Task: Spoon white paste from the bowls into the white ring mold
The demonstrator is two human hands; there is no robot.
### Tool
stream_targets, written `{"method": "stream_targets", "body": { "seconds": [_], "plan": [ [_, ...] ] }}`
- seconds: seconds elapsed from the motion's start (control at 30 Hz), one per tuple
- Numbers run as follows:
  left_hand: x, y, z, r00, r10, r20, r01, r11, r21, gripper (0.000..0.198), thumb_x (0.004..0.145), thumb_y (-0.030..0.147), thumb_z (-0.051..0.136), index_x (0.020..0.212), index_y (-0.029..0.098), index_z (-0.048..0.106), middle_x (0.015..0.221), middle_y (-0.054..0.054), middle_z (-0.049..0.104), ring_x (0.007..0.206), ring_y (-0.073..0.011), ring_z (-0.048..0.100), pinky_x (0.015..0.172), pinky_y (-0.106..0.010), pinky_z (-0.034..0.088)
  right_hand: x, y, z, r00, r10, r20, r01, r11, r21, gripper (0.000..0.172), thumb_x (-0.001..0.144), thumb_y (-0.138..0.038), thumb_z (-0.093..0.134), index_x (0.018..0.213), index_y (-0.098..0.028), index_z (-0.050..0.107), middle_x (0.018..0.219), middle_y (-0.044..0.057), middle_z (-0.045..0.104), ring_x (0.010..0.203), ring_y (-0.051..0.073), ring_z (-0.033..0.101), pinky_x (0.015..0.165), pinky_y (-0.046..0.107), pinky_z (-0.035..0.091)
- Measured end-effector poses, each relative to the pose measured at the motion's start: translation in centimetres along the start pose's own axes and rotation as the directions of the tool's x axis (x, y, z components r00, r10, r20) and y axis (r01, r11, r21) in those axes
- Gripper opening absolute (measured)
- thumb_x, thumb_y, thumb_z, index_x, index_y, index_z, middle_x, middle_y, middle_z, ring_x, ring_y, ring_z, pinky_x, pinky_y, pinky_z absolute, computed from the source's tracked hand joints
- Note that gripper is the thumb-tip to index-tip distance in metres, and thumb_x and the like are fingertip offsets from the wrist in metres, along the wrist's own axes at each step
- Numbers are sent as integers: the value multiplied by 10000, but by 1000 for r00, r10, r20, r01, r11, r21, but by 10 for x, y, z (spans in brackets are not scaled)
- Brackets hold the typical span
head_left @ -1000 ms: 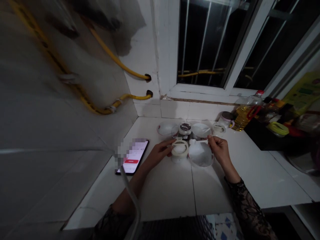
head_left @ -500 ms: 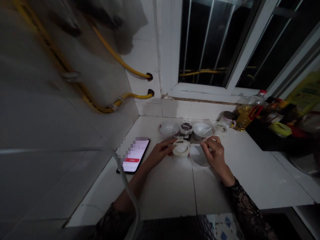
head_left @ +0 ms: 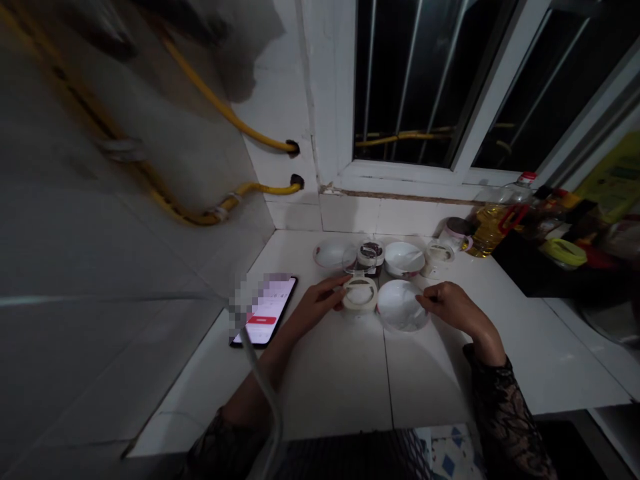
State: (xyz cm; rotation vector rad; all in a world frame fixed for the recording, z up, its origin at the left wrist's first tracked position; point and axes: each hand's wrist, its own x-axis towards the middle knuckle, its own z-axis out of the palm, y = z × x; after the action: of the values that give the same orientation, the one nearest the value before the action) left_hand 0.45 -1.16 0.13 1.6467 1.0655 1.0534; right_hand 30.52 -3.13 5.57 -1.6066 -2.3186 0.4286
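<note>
My left hand (head_left: 323,295) grips the left side of a small clear jar (head_left: 361,300) with a cream rim, its lid tipped open at the back and white contents inside. Just right of the jar stands a white bowl (head_left: 397,301). At the bowl's right edge my right hand (head_left: 447,303) pinches a small white spoon (head_left: 419,311), whose low end is inside the bowl and hard to make out. Behind these are a jar with dark contents (head_left: 371,253), its clear lid raised, and a second white bowl (head_left: 404,259) holding a spoon.
A pale bowl (head_left: 333,255) stands at the back left, a lidded jar (head_left: 439,257) and a mug (head_left: 456,235) at the back right. A lit phone (head_left: 267,313) lies left of my forearm. An oil bottle (head_left: 493,223) is farther right; a grey cable (head_left: 263,387) hangs in front.
My right hand has moved from beside the jar, over the bowl, to the bowl's right edge, bringing the spoon down into the bowl. My left hand stays at the jar.
</note>
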Motion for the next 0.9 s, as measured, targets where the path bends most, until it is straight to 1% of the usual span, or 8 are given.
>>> {"method": "stream_targets", "body": {
  "seconds": [0.1,0.2,0.3,0.4,0.6,0.77,0.9],
  "plan": [
    [0,2,0,1000,-4,-4,4,1000,-2,447,799,374,594,1178,144,657,968,-89,707,597,-120,592,610,-267,525,0,-6,2,998,-35,50,31,997,73,426,837,-426,433,510,-195,288,489,-42,258,483,92,265,463,240,190],
    [-1,2,0,1000,-2,-7,2,1000,-7,452,799,379,597,1176,138,659,975,-92,704,602,-120,597,617,-260,524,0,-11,3,997,-55,48,49,992,119,444,844,-441,432,514,-195,265,508,-45,222,492,86,229,456,237,176],
    [-1,1,0,1000,6,-7,-6,1000,-8,450,802,384,599,1177,142,658,936,-80,704,599,-120,594,611,-258,520,2,-11,4,998,-48,40,39,979,201,462,847,-476,424,525,-199,245,532,-47,198,500,80,205,454,232,173],
    [0,-1,0,1000,5,-5,-5,1000,0,454,807,382,597,1183,133,653,903,-77,703,611,-126,596,614,-265,521,4,-6,7,1000,-13,15,8,956,292,477,837,-518,427,525,-202,254,532,-49,206,500,76,215,457,229,185],
    [0,-1,0,1000,-2,-2,2,1000,-16,471,802,391,601,1190,129,649,904,-85,708,599,-134,604,611,-279,524,8,0,8,995,83,-60,-47,890,453,504,807,-586,462,524,-206,289,528,-51,221,497,72,225,460,234,186],
    [0,0,0,1000,-2,-7,2,1000,-9,466,799,385,597,1178,121,656,929,-91,706,601,-129,600,607,-264,519,9,-1,6,986,138,-92,-70,847,527,554,754,-654,497,498,-212,282,509,-59,206,480,62,190,442,232,162],
    [0,0,0,1000,-5,3,5,1000,-15,484,799,388,590,1195,116,644,950,-94,706,610,-125,595,612,-258,516,10,-2,5,978,179,-106,-87,815,573,578,717,-698,507,488,-214,289,486,-64,231,461,56,199,433,226,167]
  ]
}}
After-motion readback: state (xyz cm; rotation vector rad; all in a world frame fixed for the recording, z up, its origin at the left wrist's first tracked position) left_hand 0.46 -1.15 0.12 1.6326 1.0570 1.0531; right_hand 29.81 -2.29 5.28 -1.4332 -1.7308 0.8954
